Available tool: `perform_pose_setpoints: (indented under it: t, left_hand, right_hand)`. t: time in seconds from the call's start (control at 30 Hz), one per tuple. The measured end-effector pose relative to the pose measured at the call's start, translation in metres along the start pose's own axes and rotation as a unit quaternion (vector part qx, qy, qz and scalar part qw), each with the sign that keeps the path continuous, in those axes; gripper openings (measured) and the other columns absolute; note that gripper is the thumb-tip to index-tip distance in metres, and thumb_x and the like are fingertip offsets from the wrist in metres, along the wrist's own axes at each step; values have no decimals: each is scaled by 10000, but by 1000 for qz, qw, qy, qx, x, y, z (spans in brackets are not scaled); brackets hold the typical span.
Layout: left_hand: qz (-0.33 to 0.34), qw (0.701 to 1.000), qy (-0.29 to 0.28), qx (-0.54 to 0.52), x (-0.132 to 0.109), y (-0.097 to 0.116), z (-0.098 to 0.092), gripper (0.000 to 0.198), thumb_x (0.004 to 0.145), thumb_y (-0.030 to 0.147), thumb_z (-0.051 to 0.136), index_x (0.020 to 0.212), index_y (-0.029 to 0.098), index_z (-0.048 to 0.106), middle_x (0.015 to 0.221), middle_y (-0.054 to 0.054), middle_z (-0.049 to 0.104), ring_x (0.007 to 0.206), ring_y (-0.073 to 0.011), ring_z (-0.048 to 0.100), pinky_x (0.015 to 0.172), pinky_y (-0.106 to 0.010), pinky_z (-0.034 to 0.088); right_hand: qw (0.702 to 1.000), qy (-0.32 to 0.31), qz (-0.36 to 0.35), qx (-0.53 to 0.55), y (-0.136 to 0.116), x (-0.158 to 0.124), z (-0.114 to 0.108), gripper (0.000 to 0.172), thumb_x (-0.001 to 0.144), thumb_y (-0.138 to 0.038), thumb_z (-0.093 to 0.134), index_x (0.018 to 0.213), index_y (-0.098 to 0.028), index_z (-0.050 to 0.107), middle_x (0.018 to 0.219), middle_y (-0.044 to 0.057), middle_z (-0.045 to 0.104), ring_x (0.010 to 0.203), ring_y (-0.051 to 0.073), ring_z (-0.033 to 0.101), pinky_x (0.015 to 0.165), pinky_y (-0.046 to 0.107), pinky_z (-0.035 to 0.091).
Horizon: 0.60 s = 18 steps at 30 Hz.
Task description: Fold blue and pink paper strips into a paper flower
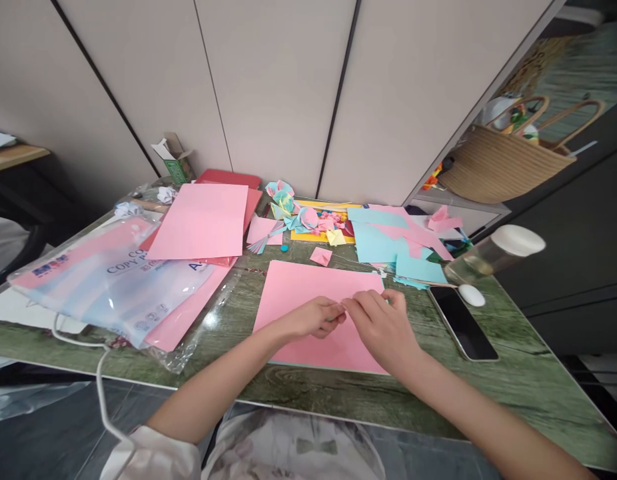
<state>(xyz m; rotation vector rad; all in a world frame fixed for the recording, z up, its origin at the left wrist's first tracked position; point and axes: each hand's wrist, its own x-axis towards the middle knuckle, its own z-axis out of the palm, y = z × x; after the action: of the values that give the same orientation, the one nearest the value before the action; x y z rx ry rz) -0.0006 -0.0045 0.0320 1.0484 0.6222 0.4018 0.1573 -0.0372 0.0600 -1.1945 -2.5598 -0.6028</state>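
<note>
My left hand (313, 318) and my right hand (381, 323) meet fingertip to fingertip over a large pink paper sheet (293, 287) that lies flat on the green table (513, 380). Both hands have their fingers curled into a pinch at the same spot near the sheet's middle. What they pinch is too small to make out; it may be a small piece of pink paper. A small folded pink square (321, 255) lies just beyond the sheet.
A plastic pack of pink copy paper (108, 280) lies at the left with more pink sheets (201, 220) behind it. Folded paper pieces (298, 217), blue sheets (378, 240), a phone (463, 323), a clear bottle (493, 257) and a woven basket (503, 163) stand at the back and right.
</note>
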Motion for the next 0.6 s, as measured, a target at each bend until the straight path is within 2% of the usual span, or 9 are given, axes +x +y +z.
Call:
perform_pose_setpoints:
  t: [0.1, 0.2, 0.37, 0.5, 0.6]
  left_hand:
    - [6, 998, 3, -59, -1, 2, 0, 318, 774, 436, 442, 631, 161, 372, 457, 101, 148, 382, -30, 82, 390, -193, 63]
    - [15, 994, -10, -104, -3, 4, -1, 293, 782, 414, 447, 662, 152, 394, 460, 100, 166, 378, -25, 85, 393, -184, 71]
    - [15, 986, -30, -164, -3, 5, -2, 247, 816, 343, 372, 693, 138, 430, 425, 98, 184, 356, -31, 78, 378, -191, 74]
    - [34, 986, 21, -164, 0, 2, 2, 346, 817, 437, 344, 651, 141, 412, 407, 102, 177, 355, -34, 85, 378, -193, 73]
    - [67, 987, 72, -129, 2, 2, 6, 376, 804, 478, 364, 628, 147, 392, 403, 109, 160, 367, -32, 79, 388, -191, 75]
  right_hand:
    - [997, 66, -28, -28, 2, -4, 3, 186, 809, -88, 433, 930, -133, 567, 701, 24, 550, 676, 131, 431, 665, 313, 225]
    - [994, 97, -40, -30, 5, -8, 7, 256, 819, -97, 424, 1049, -134, 533, 740, 30, 584, 705, 130, 451, 628, 310, 207]
    - [999, 40, 5, 31, 7, -20, 19, 409, 832, -105, 369, 1217, -226, 431, 856, 40, 608, 782, 147, 489, 618, 324, 190]
    - [992, 29, 68, 103, 0, -25, 27, 441, 821, -135, 389, 1238, -277, 411, 895, 42, 601, 807, 158, 503, 645, 327, 211]
    - [969, 66, 134, 199, -5, -21, 27, 362, 816, -187, 428, 1164, -261, 495, 890, 53, 581, 804, 162, 503, 700, 327, 255]
